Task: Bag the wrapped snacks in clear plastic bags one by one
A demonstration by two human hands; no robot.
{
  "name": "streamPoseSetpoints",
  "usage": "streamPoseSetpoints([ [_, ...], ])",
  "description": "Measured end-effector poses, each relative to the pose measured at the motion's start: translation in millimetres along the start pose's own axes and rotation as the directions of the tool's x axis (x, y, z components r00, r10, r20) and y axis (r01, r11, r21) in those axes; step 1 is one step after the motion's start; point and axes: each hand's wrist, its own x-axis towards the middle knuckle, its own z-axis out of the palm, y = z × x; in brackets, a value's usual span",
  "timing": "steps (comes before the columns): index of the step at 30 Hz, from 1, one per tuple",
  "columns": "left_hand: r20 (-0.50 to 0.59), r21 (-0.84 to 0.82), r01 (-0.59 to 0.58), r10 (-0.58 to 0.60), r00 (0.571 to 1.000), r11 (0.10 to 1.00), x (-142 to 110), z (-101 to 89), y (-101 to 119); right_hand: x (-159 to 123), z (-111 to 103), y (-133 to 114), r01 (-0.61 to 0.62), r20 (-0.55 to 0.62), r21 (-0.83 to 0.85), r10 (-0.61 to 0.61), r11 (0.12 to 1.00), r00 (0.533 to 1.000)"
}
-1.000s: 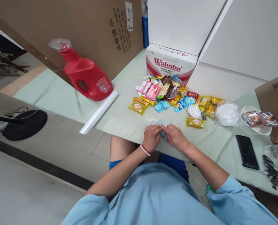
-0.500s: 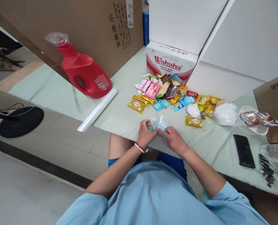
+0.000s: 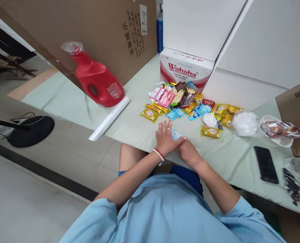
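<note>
Placed near the front edge of the table, with the blue packet between the left hand, fanned open, and right hand, curled, grip hidden; apparently for steadying, with snack packets beyond, leaving working room.

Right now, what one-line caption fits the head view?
Left hand and right hand meet at a small blue packet, before a heap of wrapped snacks.

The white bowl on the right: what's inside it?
At least two brownish snack packets lie in the white bowl, one jutting past its right rim. Whatever is beneath them is covered and can't be seen.
</note>
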Motion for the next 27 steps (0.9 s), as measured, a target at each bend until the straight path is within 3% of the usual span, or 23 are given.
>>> streamPoseSetpoints([
  [4,-0.019,-0.151,0.181,-0.186,0.982,0.972,14.3,2.5,-8.6,-2.0,0.2,-2.5,-0.037,0.006,-0.161,0.039,0.986,0.999],
  [8,0.190,-0.305,0.456,-0.416,0.889,0.836,29.1,-15.8,-38.2,-4.9,0.1,0.2,-0.039,0.023,-0.166,0.043,0.985,0.999],
  [11,0.415,-0.403,0.570,-0.412,0.811,0.716,32.2,-32.6,-51.3,-4.0,-4.6,6.1,-0.049,0.031,-0.065,0.051,0.997,0.998],
  [14,0.479,-0.454,0.580,-0.363,0.799,0.676,33.8,-45.6,-52.6,-3.5,-12.9,12.3,-0.005,0.031,0.057,0.004,0.998,1.000],
  [17,0.435,-0.522,0.555,-0.358,0.826,0.648,34.7,-52.1,-44.3,-5.0,-18.7,17.0,0.028,0.023,0.128,-0.032,0.991,0.999],
  [19,0.357,-0.578,0.484,-0.330,0.874,0.656,31.6,-51.0,-33.2,-6.4,-18.4,18.9,0.025,0.010,0.153,-0.027,0.988,1.000],
  [22,0.261,-0.575,0.301,-0.178,0.949,0.761,19.1,-41.0,-10.3,-7.2,-12.6,20.2,0.023,-0.013,0.151,-0.021,0.988,1.000],
  [25,0.297,-0.346,0.106,0.001,0.955,0.932,1.8,-26.8,11.2,-6.6,-6.9,19.7,0.015,-0.023,0.099,-0.013,0.995,1.000],
  [27,0.304,-0.139,-0.074,0.114,0.946,0.988,-8.5,-20.8,19.5,-6.9,-6.8,18.6,0.015,-0.026,0.068,-0.013,0.998,1.000],
])
